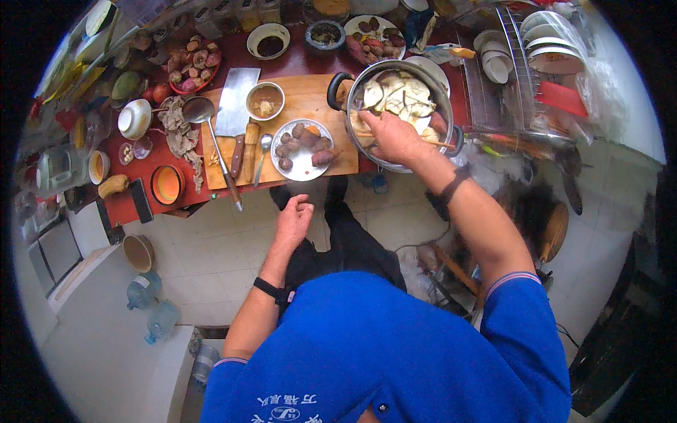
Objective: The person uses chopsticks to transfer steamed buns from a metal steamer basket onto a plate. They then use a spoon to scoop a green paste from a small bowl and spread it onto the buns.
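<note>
A large steel pot (443, 83) with black side handles stands at the table's right front. In it lie pale, dark-edged slices (398, 92) and a reddish sweet potato (438, 123). My right hand (393, 137) reaches over the pot's near side, closed on wooden chopsticks (438, 144); their tips are hard to make out. My left hand (292, 220) hangs before the table's front edge, fingers loosely bent, with nothing in it. Nearest to it is a white plate (302, 170) of small round brown tubers and a sweet potato, on the wooden cutting board (343, 163).
A cleaver (236, 102), a ladle (199, 111), a spoon (262, 156) and a bowl of brownish liquid (265, 101) rest on the board. A red basket of tubers (192, 67) sits behind. At right stands a dish rack (523, 84); water jugs (144, 290) lie on the floor.
</note>
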Demonstrator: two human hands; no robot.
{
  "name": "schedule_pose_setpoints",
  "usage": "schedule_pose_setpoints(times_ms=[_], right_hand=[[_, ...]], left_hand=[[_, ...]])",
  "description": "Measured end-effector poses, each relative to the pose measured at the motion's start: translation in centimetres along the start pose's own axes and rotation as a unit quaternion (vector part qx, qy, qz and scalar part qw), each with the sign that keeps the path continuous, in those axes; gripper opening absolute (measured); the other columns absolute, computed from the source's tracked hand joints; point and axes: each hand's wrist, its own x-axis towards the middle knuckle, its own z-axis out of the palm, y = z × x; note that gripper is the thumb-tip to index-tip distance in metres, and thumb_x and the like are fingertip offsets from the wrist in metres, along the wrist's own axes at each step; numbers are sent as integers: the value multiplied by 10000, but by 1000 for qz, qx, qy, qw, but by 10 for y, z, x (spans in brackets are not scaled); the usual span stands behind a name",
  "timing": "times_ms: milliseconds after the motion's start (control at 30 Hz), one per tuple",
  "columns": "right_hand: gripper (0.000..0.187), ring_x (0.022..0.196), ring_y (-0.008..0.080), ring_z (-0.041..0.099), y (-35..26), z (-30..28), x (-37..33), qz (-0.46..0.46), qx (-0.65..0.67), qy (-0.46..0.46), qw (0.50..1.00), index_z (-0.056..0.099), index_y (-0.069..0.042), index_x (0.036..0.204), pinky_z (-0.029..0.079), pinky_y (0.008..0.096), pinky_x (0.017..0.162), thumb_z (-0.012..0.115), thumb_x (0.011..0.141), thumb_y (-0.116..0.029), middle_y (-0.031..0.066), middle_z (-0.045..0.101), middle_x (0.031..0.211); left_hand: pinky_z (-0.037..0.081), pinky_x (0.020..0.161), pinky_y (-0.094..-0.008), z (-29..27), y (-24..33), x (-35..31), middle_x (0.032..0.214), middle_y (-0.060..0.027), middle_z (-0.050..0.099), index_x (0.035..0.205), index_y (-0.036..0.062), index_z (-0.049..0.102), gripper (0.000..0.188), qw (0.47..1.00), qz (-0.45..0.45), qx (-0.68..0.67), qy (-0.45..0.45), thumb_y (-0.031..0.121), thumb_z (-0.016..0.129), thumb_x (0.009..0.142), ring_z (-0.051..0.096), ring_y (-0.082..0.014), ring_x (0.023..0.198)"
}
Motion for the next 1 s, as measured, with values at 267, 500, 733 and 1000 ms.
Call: schedule_pose_setpoints(times_ms=[267, 500, 733, 1000], right_hand=[[769, 957, 434, 738, 10, 14, 17, -49, -31, 49, 997, 477, -117, 1465, 605, 521, 809, 848, 799, -218, 215, 734, 1014], [571, 943, 419, 758, 22, 13, 28, -54, 16, 5, 998, 566, -82, 1315, 607, 529, 815, 793, 808, -214, 227, 767, 979], [513, 949, 451, 738, 24, 7, 25, -70, 39, 27, 996, 590, -68, 1249, 602, 534, 827, 777, 788, -197, 246, 739, 1014], [362, 952, 454, 716, 19, 16, 15, -78, 47, 116, 989, 597, -52, 1132, 589, 546, 822, 738, 804, -111, 241, 688, 992]], left_hand=[[590, 890, -386, 61, 100, 31, 1171, -162, 736, 1514, -6, 448, 582, 992, 90, -67, -52, 216, 683, 1030, 736, -244, 1015], [587, 827, -373, 90, 140, 47, 1116, -157, 717, 1542, -60, 313, 702, 990, 91, -106, -27, 217, 697, 1023, 723, -207, 926], [584, 825, -373, 99, 136, 59, 1093, -149, 731, 1542, -48, 309, 719, 991, 73, -110, 7, 216, 710, 1007, 734, -203, 912], [586, 821, -369, 103, 130, 65, 1082, -157, 744, 1531, -30, 317, 705, 986, 87, -138, 20, 186, 717, 993, 754, -206, 885]])
